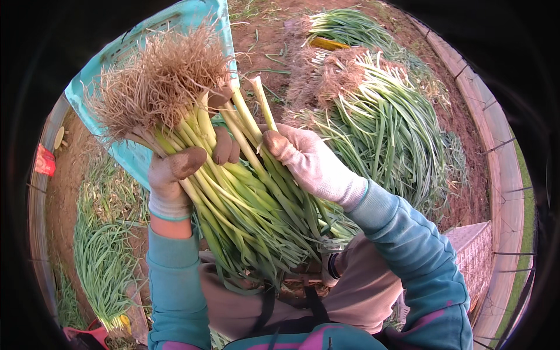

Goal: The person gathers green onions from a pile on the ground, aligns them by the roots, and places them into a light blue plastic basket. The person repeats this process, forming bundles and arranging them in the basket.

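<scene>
My left hand (pixel 183 166), in a light work glove with brown fingertips, is closed around a thick bunch of leeks or green onions (pixel 245 192). Its tangled brown roots point up and away from me, and the green leaves hang toward my lap. My right hand (pixel 306 162), in a matching glove, grips a few pale stalks (pixel 264 103) at the right side of the bunch, between thumb and fingers. Those stalks show far fewer roots at their tips. Behind the roots stands a turquoise plastic crate (pixel 153 30), partly hidden by the bunch.
A large heap of the same plants (pixel 385 127) lies on the soil at right, with another pile (pixel 350 26) beyond it. A smaller bundle (pixel 103 253) lies at lower left, near a red object (pixel 94 334). A woven-patterned box (pixel 472 253) stands right of my knee.
</scene>
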`<state>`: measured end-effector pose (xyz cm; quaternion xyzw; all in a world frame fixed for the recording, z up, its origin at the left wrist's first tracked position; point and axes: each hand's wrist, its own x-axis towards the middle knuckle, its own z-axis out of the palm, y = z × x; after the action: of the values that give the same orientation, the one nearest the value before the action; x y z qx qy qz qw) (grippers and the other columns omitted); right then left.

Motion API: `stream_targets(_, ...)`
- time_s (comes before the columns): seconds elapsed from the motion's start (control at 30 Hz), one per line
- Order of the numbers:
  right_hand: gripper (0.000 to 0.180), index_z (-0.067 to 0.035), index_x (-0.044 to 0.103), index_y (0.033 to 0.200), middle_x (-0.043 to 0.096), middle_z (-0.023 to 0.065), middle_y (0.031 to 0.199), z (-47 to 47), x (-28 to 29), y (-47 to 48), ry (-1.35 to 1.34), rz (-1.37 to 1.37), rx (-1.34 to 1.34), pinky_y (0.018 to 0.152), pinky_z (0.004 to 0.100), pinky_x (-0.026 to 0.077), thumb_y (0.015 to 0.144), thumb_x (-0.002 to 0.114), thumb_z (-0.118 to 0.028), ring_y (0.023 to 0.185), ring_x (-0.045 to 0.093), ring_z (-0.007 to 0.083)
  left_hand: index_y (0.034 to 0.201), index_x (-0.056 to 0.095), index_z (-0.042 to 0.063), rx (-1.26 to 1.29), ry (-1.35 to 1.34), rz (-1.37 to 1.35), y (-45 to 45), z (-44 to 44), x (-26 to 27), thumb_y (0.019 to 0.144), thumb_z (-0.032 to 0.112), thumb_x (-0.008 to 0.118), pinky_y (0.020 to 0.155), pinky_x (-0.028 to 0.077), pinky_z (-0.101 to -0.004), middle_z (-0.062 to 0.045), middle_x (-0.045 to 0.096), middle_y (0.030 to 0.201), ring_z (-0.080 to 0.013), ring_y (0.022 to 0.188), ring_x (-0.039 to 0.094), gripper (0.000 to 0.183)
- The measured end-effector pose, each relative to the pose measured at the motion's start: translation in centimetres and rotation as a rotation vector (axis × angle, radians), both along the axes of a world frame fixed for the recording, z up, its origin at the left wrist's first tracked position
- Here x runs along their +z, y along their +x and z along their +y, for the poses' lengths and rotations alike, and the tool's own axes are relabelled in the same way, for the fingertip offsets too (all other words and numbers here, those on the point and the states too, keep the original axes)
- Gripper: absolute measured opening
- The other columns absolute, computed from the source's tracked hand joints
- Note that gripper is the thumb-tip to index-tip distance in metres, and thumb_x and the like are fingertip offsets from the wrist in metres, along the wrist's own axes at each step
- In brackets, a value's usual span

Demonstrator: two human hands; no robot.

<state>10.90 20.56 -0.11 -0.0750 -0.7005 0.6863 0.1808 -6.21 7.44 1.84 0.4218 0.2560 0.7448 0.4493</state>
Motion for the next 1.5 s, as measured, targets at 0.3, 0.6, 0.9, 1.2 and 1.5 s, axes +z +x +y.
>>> stream_targets(0.3,0.029,-0.005,0.059,0.114,0.065,0.0206,0.089,-0.9,2.2,0.3,0.527,-0.035,-0.317,0.074,0.0408,0.052,0.093,0.062,-0.025,0.085,0.064,0.0377,0.135,0.039,-0.011,0.077,-0.080,0.063,0.7,-0.2,0.4,0.074,0.016,0.066,0.069,0.045,-0.0407,-0.016,0.058,0.099,-0.0215,0.069,0.050,0.072)
stream_targets(0.6,0.027,0.001,0.062,0.111,0.068,0.0075,0.084,-0.7,3.4,0.6,0.446,-0.062,-0.485,0.067,0.0260,0.053,0.087,0.070,-0.007,0.074,0.064,0.0101,0.133,0.042,-0.012,0.025,-0.061,0.033,1.1,0.0,0.4,0.073,0.014,0.064,0.069,0.045,-0.0382,-0.012,0.056,0.083,-0.0222,0.070,0.051,0.070)
stream_targets(0.9,0.015,-0.003,0.066,0.096,0.068,0.0166,0.080,-0.2,2.6,0.5,0.747,0.040,-0.544,0.064,0.0386,0.052,0.089,0.066,-0.015,0.071,0.067,0.0327,0.132,0.044,-0.013,0.036,-0.142,0.055,1.7,0.1,0.7,0.072,0.014,0.065,0.068,0.045,-0.0351,-0.012,0.056,0.076,-0.0222,0.070,0.052,0.070)
stream_targets(1.2,0.022,0.000,0.064,0.089,0.067,0.0167,0.074,-0.5,2.9,0.4,0.367,-0.036,-0.590,0.062,0.0361,0.053,0.089,0.068,-0.022,0.068,0.069,0.0278,0.132,0.044,-0.013,0.016,-0.134,0.109,1.6,0.5,0.2,0.073,0.016,0.065,0.068,0.044,-0.0350,-0.011,0.055,0.075,-0.0224,0.073,0.052,0.069)
stream_targets(1.5,0.015,0.004,0.065,0.087,0.066,0.0039,0.073,-0.5,3.3,0.8,0.352,-0.077,-0.445,0.059,0.0227,0.052,0.089,0.069,-0.011,0.065,0.061,0.0065,0.133,0.042,-0.013,-0.001,-0.110,0.087,1.7,0.5,0.1,0.074,0.018,0.066,0.069,0.044,-0.0357,-0.011,0.055,0.075,-0.0233,0.074,0.051,0.071)
